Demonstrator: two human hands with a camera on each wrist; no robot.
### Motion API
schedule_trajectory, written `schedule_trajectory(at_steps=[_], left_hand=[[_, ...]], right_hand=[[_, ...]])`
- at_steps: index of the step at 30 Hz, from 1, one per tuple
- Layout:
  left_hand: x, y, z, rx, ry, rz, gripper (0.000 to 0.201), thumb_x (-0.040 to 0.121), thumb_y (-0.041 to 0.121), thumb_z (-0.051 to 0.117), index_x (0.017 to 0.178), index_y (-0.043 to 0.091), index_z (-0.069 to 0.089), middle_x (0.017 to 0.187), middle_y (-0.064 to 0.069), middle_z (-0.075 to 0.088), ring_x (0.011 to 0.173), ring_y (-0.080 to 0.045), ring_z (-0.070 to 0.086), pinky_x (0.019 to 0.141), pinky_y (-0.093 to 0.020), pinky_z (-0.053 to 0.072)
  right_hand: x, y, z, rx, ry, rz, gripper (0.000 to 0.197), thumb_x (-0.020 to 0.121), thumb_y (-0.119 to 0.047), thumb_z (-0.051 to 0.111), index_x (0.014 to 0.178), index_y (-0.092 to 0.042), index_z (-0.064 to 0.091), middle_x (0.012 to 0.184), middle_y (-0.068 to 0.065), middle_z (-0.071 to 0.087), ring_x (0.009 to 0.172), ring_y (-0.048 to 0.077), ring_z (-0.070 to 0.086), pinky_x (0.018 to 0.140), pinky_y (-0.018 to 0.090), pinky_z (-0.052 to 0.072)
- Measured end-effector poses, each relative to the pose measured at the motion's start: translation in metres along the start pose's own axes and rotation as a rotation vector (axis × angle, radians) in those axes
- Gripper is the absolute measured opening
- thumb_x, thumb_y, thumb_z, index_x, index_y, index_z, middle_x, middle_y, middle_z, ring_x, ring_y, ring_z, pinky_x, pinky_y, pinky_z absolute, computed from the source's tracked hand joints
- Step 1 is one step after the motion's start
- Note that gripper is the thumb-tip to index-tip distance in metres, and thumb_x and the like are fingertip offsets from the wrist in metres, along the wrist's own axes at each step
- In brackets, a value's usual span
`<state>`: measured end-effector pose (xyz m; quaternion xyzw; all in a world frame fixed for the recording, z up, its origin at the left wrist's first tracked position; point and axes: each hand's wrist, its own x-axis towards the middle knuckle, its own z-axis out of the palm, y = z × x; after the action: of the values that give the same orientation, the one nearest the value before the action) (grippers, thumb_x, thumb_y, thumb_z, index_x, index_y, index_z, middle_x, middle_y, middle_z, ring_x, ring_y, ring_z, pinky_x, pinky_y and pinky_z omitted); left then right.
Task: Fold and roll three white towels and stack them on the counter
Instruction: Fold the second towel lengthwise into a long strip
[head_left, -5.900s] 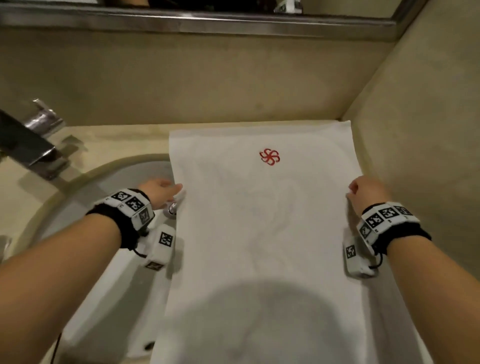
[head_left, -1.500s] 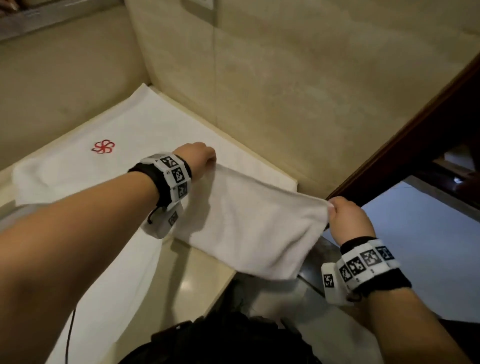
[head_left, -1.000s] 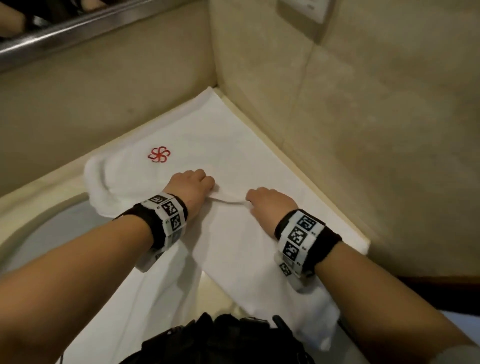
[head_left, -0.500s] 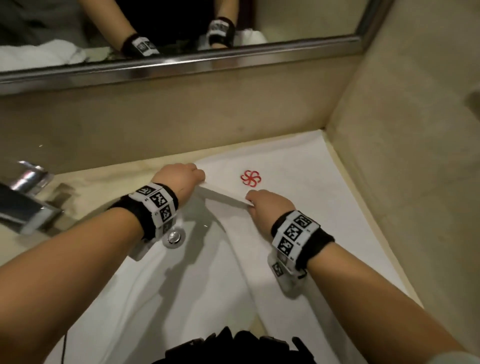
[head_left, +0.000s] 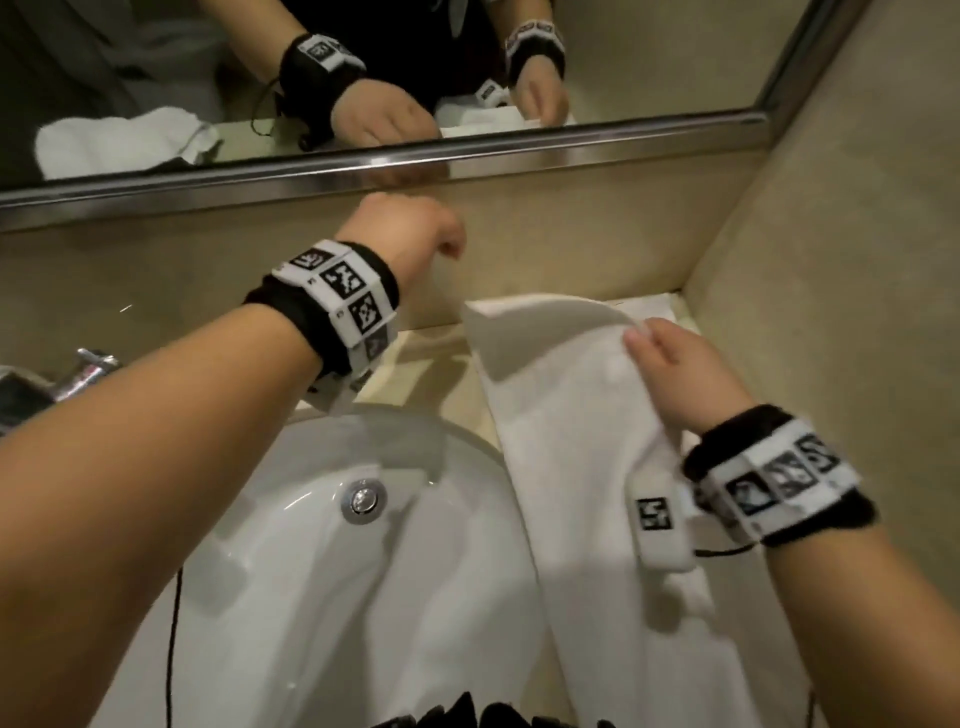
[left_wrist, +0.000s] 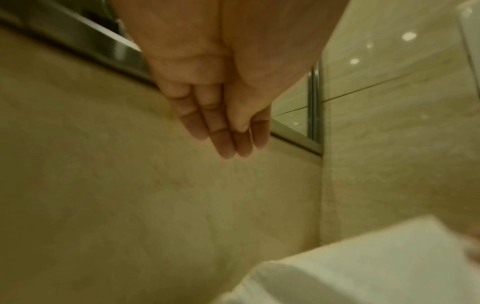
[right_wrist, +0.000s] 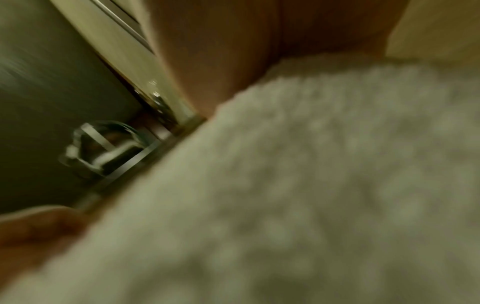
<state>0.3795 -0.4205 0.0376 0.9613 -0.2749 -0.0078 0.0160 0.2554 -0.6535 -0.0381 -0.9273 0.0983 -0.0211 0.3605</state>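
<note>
A white towel (head_left: 571, 467) lies folded lengthwise on the counter to the right of the sink, its near end hanging towards me. My right hand (head_left: 649, 345) pinches its far edge and holds a curled flap a little above the counter. In the right wrist view the blurred towel (right_wrist: 311, 185) fills most of the frame. My left hand (head_left: 431, 234) hovers in front of the backsplash, clear of the towel. In the left wrist view the left hand (left_wrist: 233, 144) has straight fingers and holds nothing, with the towel (left_wrist: 363, 263) below it.
The white sink (head_left: 291, 597) with its metal drain (head_left: 362, 500) is left of the towel, and a chrome faucet (head_left: 83, 371) stands at the far left. The mirror (head_left: 208, 78) above reflects another crumpled white towel. A beige wall (head_left: 831, 312) closes the right side.
Half a second ago both hands held the towel's edge near the red logo. My left hand has let go and risen towards the mirror. My right hand has carried the edge right, covering the logo.
</note>
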Motion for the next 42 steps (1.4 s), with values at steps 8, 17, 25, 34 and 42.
schedule_trajectory(at_steps=[8,17,25,34,42], left_hand=[[0.003,0.064,0.088,-0.388,-0.300,-0.267,0.033,0.089,0.020,0.053,0.120,0.008,0.054,0.123,-0.015,0.059,0.113,-0.031,0.055,0.094,-0.032,0.041],[-0.003,0.087,0.132,-1.153,-0.289,-0.638,0.043,0.074,0.025,0.075,0.109,0.009,0.056,0.091,-0.011,0.066,0.081,-0.025,0.063,0.089,-0.041,0.054],[0.021,0.085,0.140,-0.721,-0.331,-0.466,0.024,0.077,0.020,0.065,0.096,0.017,0.052,0.091,-0.001,0.058,0.080,-0.021,0.054,0.069,-0.027,0.041],[0.021,0.048,0.149,-1.109,-0.236,-0.645,0.024,0.090,0.027,0.055,0.073,0.011,0.048,0.061,-0.006,0.056,0.037,-0.007,0.057,0.046,-0.021,0.053],[0.041,0.033,0.153,-1.019,-0.163,-0.663,0.021,0.090,0.016,0.054,0.069,0.017,0.049,0.059,-0.005,0.060,0.047,-0.011,0.061,0.064,-0.031,0.055]], right_hand=[[-0.015,0.104,-0.014,-0.290,-0.158,0.527,0.039,0.090,-0.025,0.049,0.125,-0.008,0.044,0.126,0.018,0.056,0.113,0.033,0.053,0.093,0.034,0.041],[0.026,0.092,-0.006,-0.646,-0.177,-0.003,0.033,0.086,-0.014,0.056,0.117,-0.010,0.050,0.121,0.013,0.048,0.112,0.030,0.043,0.090,0.036,0.040],[0.083,0.109,-0.005,-0.503,-0.092,0.328,0.039,0.098,-0.028,0.033,0.105,0.003,0.055,0.112,0.025,0.059,0.103,0.038,0.055,0.079,0.035,0.040],[0.112,0.108,0.007,-0.596,-0.188,0.287,0.029,0.096,-0.024,0.033,0.089,-0.006,0.055,0.110,0.024,0.060,0.096,0.036,0.056,0.074,0.034,0.039],[0.125,0.115,0.003,-0.631,-0.212,0.332,0.034,0.093,-0.031,0.044,0.102,-0.001,0.057,0.107,0.022,0.062,0.099,0.037,0.057,0.071,0.032,0.036]])
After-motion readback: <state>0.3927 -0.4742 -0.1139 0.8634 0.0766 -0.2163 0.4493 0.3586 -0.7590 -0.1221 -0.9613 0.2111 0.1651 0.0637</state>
